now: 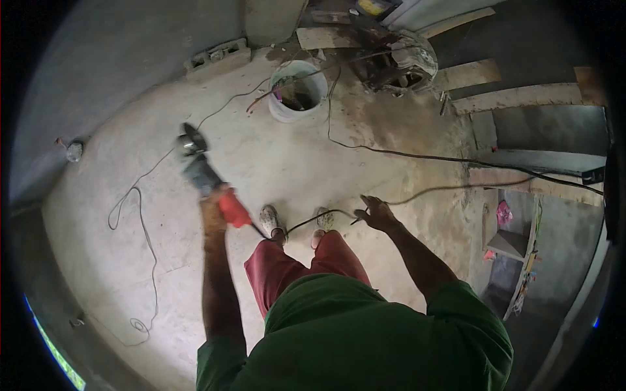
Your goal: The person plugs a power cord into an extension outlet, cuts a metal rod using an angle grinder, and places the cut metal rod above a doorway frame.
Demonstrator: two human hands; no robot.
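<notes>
My left hand (pixel 214 197) is closed round an angle grinder (pixel 202 174) with a grey head and a red rear body. Its dark disc (pixel 193 137) points up and away from me, over the floor. From the red end a black power cord (pixel 306 222) runs past my knees to my right hand (pixel 377 215). The cord passes at the fingers of that hand, which look bent around it, though some blur hides the exact grip. Beyond the hand the cord carries on to the right.
A white bucket (pixel 298 116) with dark contents stands ahead, near a cluttered pile (pixel 398 62) and boards. Thin wire (pixel 155 254) loops over the floor on the left. Another black cable (pixel 417 155) crosses to the right wall, where shelves (pixel 507 245) hold small items. A concrete block (pixel 218 60) lies by the wall.
</notes>
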